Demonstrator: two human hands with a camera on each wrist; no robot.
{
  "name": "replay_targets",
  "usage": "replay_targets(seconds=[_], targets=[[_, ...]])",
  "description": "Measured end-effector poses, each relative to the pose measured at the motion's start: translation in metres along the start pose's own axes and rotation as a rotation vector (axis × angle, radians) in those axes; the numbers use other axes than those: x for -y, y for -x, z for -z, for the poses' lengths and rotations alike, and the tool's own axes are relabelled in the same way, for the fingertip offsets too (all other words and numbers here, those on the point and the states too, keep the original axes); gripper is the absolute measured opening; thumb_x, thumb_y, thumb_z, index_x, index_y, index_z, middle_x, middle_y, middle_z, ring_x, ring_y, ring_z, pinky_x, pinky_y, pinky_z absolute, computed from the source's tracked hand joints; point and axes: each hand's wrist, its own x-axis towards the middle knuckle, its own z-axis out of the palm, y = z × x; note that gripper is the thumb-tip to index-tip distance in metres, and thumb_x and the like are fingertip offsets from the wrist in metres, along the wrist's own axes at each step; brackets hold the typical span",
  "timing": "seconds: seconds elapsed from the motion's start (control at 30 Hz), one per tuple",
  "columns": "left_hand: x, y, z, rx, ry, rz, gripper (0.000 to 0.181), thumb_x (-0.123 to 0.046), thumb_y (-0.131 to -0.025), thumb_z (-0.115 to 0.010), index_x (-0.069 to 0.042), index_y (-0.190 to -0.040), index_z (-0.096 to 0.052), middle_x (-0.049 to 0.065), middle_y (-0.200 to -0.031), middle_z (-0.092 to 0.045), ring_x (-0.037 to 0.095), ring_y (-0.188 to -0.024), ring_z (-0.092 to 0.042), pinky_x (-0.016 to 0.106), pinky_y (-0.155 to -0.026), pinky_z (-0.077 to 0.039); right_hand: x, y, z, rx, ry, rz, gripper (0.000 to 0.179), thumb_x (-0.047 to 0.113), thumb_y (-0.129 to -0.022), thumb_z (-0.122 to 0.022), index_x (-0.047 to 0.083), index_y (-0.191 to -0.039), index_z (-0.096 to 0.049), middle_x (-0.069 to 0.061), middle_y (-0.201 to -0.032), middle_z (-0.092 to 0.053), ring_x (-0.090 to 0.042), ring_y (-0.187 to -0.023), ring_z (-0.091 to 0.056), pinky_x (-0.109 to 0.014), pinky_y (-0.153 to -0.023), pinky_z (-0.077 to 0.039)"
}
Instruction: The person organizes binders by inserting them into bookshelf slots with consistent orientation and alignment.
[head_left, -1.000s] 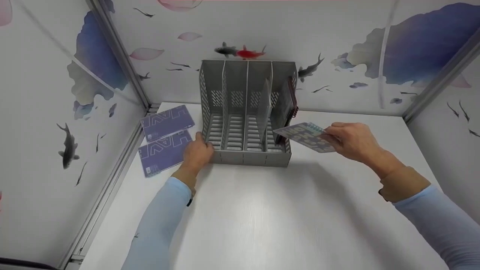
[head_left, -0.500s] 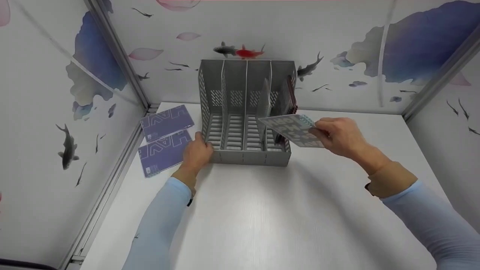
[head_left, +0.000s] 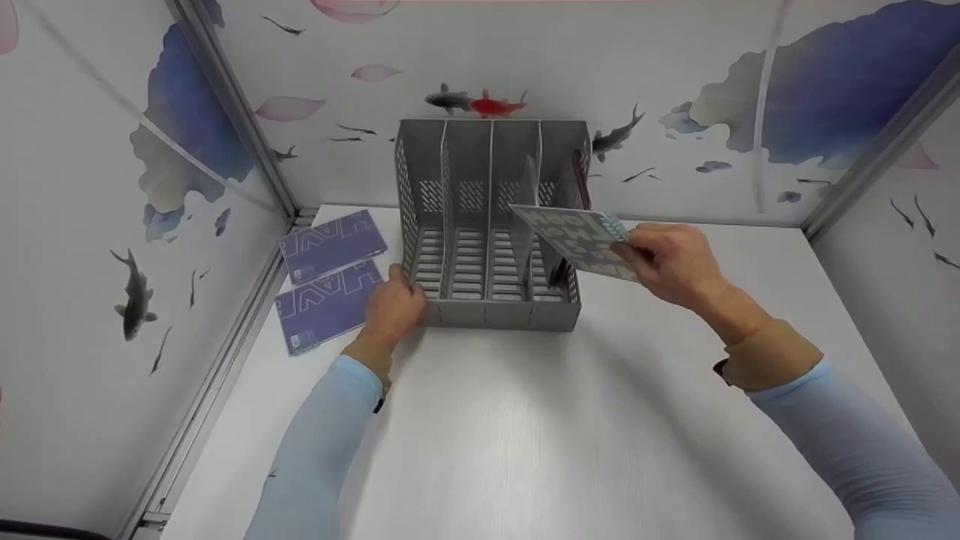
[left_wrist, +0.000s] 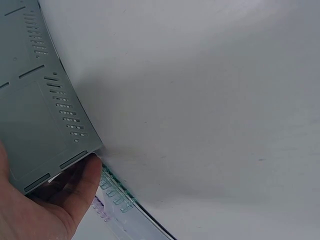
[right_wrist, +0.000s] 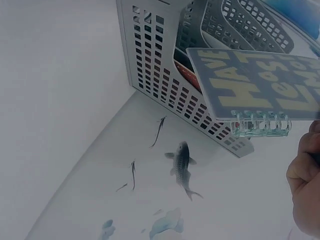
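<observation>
A grey four-slot file organizer [head_left: 499,316] stands on the white table. My left hand [head_left: 394,304] grips its front left corner; in the left wrist view the fingers curl around the organizer's edge [left_wrist: 40,125]. My right hand [head_left: 671,262] pinches a spiral notebook [head_left: 577,238] near its teal coil, holding it tilted over the right-hand slots. Pale yellow letters cover that notebook [right_wrist: 255,80] in the right wrist view. Inside the organizer, a pale thin notebook [head_left: 527,217] stands upright in the third slot, and a dark red-edged notebook [head_left: 581,180] leans in the rightmost slot, partly hidden.
Two purple spiral notebooks, an upper one [head_left: 334,244] and a lower one [head_left: 330,304], lie left of the organizer, the lower close to my left hand. A patterned wall [head_left: 345,172] rises behind the table, and a metal frame post [head_left: 236,105] stands at the left.
My right hand has moved left and slightly up with the notebook, bringing it from beside the organizer to over its right-hand slots. My left hand stays at the corner.
</observation>
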Motion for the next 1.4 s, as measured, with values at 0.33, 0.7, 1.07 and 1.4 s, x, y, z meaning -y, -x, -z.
replay_targets(seconds=[0.33,0.7,1.07,1.4], targets=[[0.0,0.001,0.0,-0.019,-0.024,-0.018,0.056,-0.031,-0.111,-0.049,0.001,-0.157,-0.045,0.031,-0.118,-0.078,0.049,-0.104,-0.078,0.063,-0.096,-0.06,0.012,-0.007,-0.006,-0.018,-0.066,-0.045,0.033,0.008,-0.1,-0.081,0.005,-0.072,-0.063,-0.007,-0.062,-0.052,-0.01,-0.059,-0.039,-0.025,-0.057,-0.029],[0.0,0.002,0.0,-0.018,-0.023,-0.024,0.054,-0.032,-0.111,-0.048,0.0,-0.155,-0.046,0.031,-0.116,-0.078,0.049,-0.104,-0.077,0.064,-0.096,-0.059,0.026,-0.013,-0.018,0.048,-0.206,-0.231,0.02,0.006,-0.107,-0.069,0.002,-0.093,-0.082,-0.016,-0.101,-0.088,-0.023,-0.07,-0.063,-0.028,-0.057,-0.036],[-0.002,0.0,0.001,0.008,-0.012,-0.001,0.059,-0.033,-0.112,-0.045,0.0,-0.161,-0.042,0.031,-0.13,-0.075,0.051,-0.118,-0.076,0.062,-0.105,-0.058,0.038,-0.015,-0.036,0.111,-0.364,-0.351,0.027,0.01,-0.111,-0.065,-0.001,-0.096,-0.084,-0.018,-0.08,-0.079,-0.012,-0.058,-0.055,-0.018,-0.053,-0.038],[-0.001,-0.001,0.0,-0.009,-0.04,-0.013,0.063,-0.032,-0.111,-0.045,0.004,-0.163,-0.04,0.034,-0.129,-0.076,0.052,-0.117,-0.077,0.063,-0.104,-0.059,0.052,-0.021,-0.062,0.118,-0.451,-0.447,0.027,0.013,-0.112,-0.064,-0.002,-0.117,-0.086,-0.024,-0.101,-0.085,-0.023,-0.068,-0.073,-0.015,-0.055,-0.047]])
